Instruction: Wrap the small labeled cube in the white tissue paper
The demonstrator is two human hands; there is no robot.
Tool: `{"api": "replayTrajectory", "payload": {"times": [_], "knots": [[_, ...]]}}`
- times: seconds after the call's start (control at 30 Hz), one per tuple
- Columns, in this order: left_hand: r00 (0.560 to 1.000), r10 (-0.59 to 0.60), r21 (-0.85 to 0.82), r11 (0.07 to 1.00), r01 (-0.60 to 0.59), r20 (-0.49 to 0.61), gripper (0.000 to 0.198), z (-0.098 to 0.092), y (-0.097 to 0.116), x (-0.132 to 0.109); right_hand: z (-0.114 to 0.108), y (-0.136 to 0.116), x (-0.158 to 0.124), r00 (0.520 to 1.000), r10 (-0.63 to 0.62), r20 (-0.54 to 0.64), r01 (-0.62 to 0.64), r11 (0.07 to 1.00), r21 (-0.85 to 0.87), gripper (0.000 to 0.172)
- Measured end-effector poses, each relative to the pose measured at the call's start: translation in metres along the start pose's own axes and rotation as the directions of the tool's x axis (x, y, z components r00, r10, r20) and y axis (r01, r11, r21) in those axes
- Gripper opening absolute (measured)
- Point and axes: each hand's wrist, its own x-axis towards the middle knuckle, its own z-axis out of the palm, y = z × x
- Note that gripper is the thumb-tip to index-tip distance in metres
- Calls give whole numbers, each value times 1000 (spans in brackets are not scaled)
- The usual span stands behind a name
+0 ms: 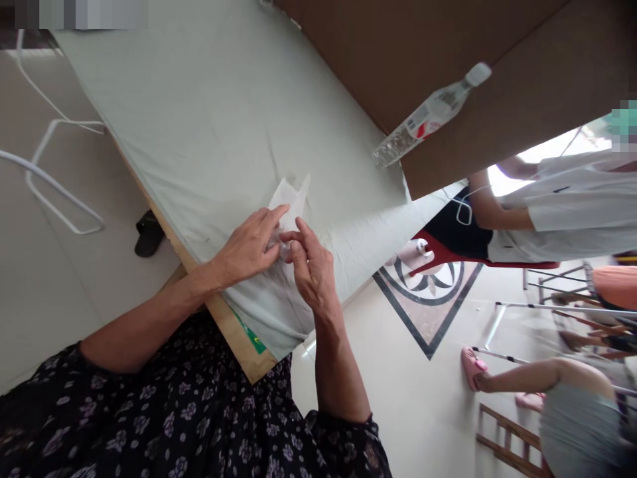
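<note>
A thin white sheet [284, 194], like tissue or paper with pointed corners, lies on the cloth-covered table [209, 119] near its corner. My left hand [249, 244] rests over it from the left, fingers stretched out and thumb apart. From the right, my right hand [312, 269] bends its thumb and index finger together at a small clear, plastic-looking piece [285, 249]. This piece sits between the two hands, and its exact kind is too small to tell. The lower part of the sheet is hidden beneath my fingers.
A clear bottle [423, 126] with a white cap stands beside a large brown cardboard box [448, 53]. Past it sits a person in a white shirt [577, 206]. A wooden board edge [239, 348] shows at the near corner; a dark slipper [149, 234] lies on the floor.
</note>
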Motion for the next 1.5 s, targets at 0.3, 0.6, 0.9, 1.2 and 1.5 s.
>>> {"api": "replayTrajectory", "payload": {"times": [0.3,0.6,0.9,1.2,1.5], "knots": [[987,-152,-197,970,139,-53,55,-2,3,-3,-2,-2,0,992,3,130,25,976,-216,64],[987,-122,-21,992,120,-106,38,15,7,-2,-20,32,15,925,361,-121,-312,900,305,46],[995,56,222,974,-37,-79,51,8,15,-4,-6,59,84,859,500,108,-509,818,268,68],[982,160,312,932,-184,103,30,-2,12,5,-3,68,98,929,364,71,-370,893,258,24],[980,-18,84,996,35,-196,39,15,-1,-10,1,40,68,980,199,12,-178,842,509,29]]}}
